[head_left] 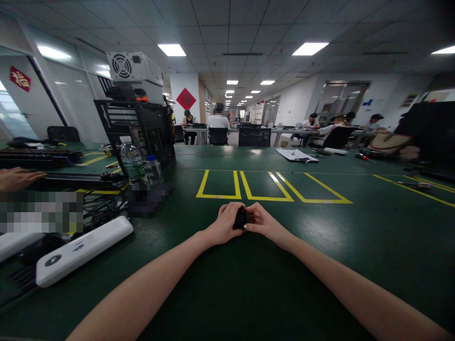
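Between my two hands is a small black object (240, 218), too dark and too covered by fingers to name. My left hand (226, 222) is wrapped around its left side, with the thumb along the bottom. From the right, my right hand (262, 219) closes on its other side, thumb and fingertips at its edge. Both hands are low over the green tabletop (249, 279), just in front of yellow tape outlines (227, 196).
To the left stand a black computer case (149, 128) with power supplies (131, 66) on top, two plastic bottles (132, 161), cables and a white power strip (85, 251). Another person's hand (21, 179) reaches in at far left. A clipboard (297, 155) and screwdriver (366, 158) lie further back.
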A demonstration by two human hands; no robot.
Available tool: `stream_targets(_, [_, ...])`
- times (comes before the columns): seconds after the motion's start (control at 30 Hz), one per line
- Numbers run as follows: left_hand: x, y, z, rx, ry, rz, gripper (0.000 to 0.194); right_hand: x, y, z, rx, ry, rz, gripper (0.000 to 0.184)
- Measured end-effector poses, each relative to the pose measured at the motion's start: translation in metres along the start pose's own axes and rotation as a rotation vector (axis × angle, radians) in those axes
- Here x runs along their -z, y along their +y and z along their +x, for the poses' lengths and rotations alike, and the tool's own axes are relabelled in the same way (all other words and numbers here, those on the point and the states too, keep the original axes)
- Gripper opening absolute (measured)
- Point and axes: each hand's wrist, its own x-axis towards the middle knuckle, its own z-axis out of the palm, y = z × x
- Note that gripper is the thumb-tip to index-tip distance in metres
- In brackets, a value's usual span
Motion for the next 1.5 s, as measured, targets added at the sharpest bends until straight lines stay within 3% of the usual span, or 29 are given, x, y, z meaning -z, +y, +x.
stream_targets(0.2, [-0.0018,0.0004,0.0011,0.007,0.008,0.006,0.057,-0.0041,0.0046,0.0030,0.036,0.140,-0.075,0.023])
stream_targets(0.33, [-0.0015,0.0004,0.0011,0.013,-0.002,0.012,0.057,-0.0007,0.0062,0.0043,-0.030,0.127,-0.092,0.029])
stream_targets(0.57, [0.0002,0.0028,0.0010,0.032,-0.013,0.020,0.054,0.0018,-0.0019,-0.0005,-0.025,-0.016,0.003,0.038])
stream_targets(0.8, [0.0011,0.0042,0.0009,0.028,-0.012,0.023,0.055,-0.0036,0.0009,0.0010,-0.015,0.156,-0.083,0.026])
stream_targets(1.2, [-0.0014,0.0019,0.0014,0.001,0.000,0.027,0.055,0.0000,0.0007,-0.0004,0.031,0.021,-0.043,0.039])
stream_targets(1.37, [-0.0016,0.0015,0.0012,0.026,-0.004,0.025,0.057,-0.0050,-0.0029,-0.0021,0.016,0.120,-0.072,0.022])
stream_targets(1.5, [-0.0019,0.0016,0.0014,0.026,-0.008,0.023,0.056,-0.0055,-0.0013,0.0000,0.002,0.167,-0.144,0.026])
